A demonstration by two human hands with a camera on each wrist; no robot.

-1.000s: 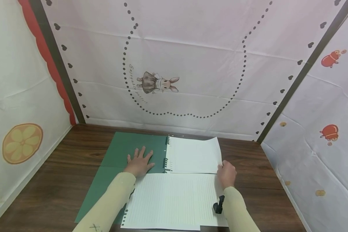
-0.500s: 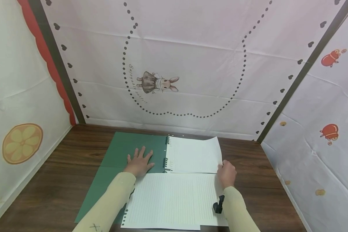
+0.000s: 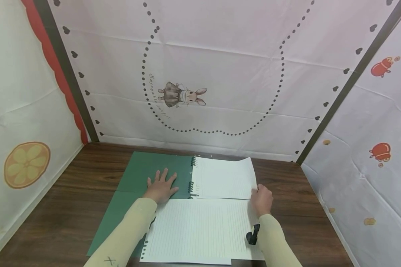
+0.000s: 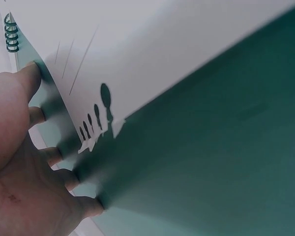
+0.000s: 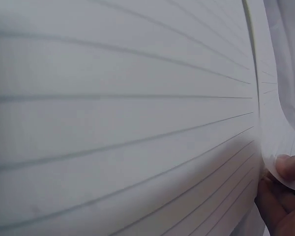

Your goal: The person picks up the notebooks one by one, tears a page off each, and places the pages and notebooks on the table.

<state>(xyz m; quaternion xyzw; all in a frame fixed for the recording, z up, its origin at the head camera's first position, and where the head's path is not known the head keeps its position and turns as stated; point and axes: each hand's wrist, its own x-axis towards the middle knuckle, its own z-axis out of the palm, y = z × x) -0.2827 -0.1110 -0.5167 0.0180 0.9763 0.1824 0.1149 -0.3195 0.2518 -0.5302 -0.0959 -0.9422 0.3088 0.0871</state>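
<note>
A spiral notebook lies open on the table, its green cover (image 3: 153,161) to the left and a white lined page (image 3: 225,178) to the right of the rings (image 3: 191,186). My left hand (image 3: 159,190) rests on the cover with its fingers spread, as the left wrist view of the hand (image 4: 14,152) also shows. With thumb and fingers, my right hand (image 3: 262,200) pinches the page's near right corner; in the right wrist view this corner (image 5: 280,147) bends up slightly. Loose lined sheets (image 3: 194,230), with torn ring holes along their left side, lie in front of the page.
The green backing extends under my left forearm toward the near edge of the brown wooden table (image 3: 56,211). White printed cloth walls (image 3: 220,85) stand behind and on both sides. A black device (image 3: 253,235) sits at my right wrist. Small white scraps lie behind the rings.
</note>
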